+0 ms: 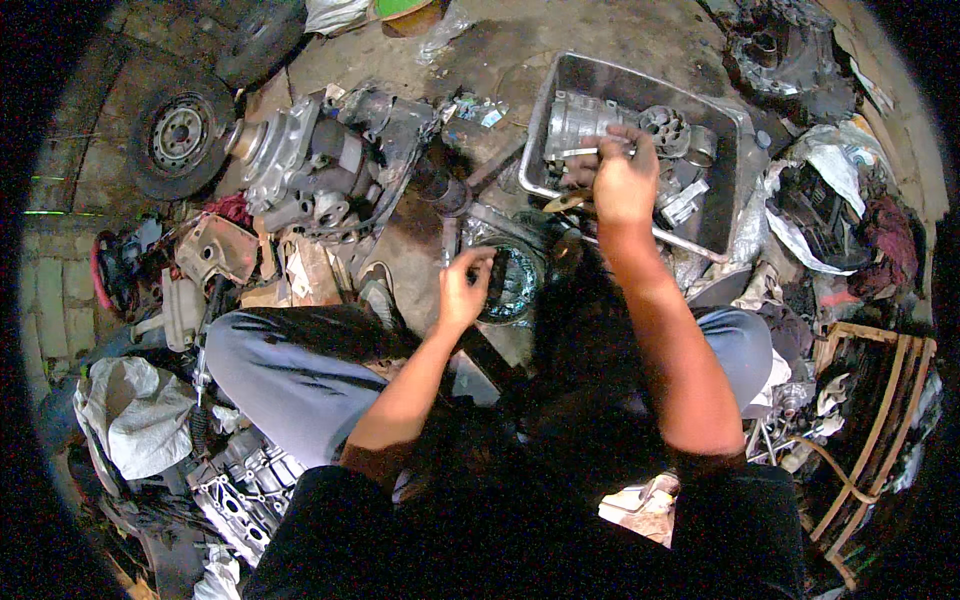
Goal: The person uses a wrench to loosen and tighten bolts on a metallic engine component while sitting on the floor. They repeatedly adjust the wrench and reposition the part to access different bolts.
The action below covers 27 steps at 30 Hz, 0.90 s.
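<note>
Metal parts crowd the floor on all sides. To the left, a wheel lies near a large grey metal housing; lower down are a white sack and a silver engine part. To the right are a dark red cloth and a wooden frame.

Ahead and to the right stands a rectangular metal tray, tilted in view, holding a silver ribbed cylinder, a round part with holes and smaller pieces. These lie close about the right hand, and the right forearm crosses over the tray's near rim. A flat yellowish piece sits by the tray's near left corner.

The right hand's fingers are closed on a slim pale rod above the tray. Its long axis runs nearly left to right, one end sticking out leftward over the cylinder; the other end is partly lost among the fingers.

The left hand is at the left edge of a round dish with dark, shiny contents. Its fingers are curled, with little space between them; whether they grip anything, I cannot tell.
</note>
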Tool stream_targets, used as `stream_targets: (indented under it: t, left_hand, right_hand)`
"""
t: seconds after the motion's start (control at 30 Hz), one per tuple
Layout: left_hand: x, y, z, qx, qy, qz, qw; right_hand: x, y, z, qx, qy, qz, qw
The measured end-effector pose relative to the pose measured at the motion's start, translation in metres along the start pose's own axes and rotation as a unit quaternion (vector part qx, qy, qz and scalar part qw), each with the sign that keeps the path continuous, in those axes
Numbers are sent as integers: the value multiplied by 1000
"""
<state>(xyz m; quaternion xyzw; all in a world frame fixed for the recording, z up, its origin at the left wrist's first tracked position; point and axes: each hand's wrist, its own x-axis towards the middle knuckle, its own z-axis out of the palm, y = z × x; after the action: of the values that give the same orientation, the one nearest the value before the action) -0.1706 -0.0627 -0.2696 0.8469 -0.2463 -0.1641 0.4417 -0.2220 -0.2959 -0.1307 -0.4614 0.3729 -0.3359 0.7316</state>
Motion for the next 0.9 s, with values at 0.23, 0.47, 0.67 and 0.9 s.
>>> stream_targets:
  t: [0.23,0.47,0.67,0.9]
  left_hand:
    - [20,151,-131,17,119,321,940]
    - [35,214,-273,-3,304,370,878]
    - [118,161,-286,98,284,182,936]
    - [123,155,-264,31,206,56,977]
  right_hand:
    - [-25,-60,65,40,-81,-137,986]
    - [-35,-62,115,44,-134,-185,973]
    - [-43,-62,152,70,-202,-241,947]
    - [-53,-46,173,22,-262,-288,921]
